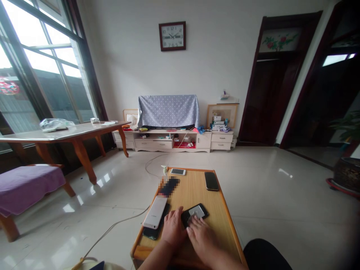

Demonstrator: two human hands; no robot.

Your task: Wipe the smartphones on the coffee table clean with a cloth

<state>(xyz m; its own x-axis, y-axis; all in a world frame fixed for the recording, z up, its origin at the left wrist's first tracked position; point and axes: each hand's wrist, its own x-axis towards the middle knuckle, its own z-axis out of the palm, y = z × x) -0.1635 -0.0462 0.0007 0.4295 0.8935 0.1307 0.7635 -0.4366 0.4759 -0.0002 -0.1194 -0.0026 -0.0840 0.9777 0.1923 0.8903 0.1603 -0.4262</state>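
Observation:
A black phone (pixel 185 216) lies flat on the small wooden table, with a pale grey patch (pixel 197 211) on its upper face; I cannot tell whether that is a reflection or a thin wipe. My right hand (pixel 201 234) rests over its near edge, fingers stretched out and touching the pale patch. Against the phone's left end, my left hand (pixel 173 227) lies palm down with its fingers extended; its thumb is hidden. Just left of that hand, a white phone (pixel 155 213) sits face down on top of a dark phone (pixel 152 233).
On the wooden table (pixel 197 183) are another black phone (pixel 211 181), a white phone (pixel 178 171), a small bottle (pixel 164 170) and a pixelated dark item (pixel 170 186). A cable (pixel 112 227) runs along the floor at left. A TV cabinet (pixel 153 144) stands by the wall.

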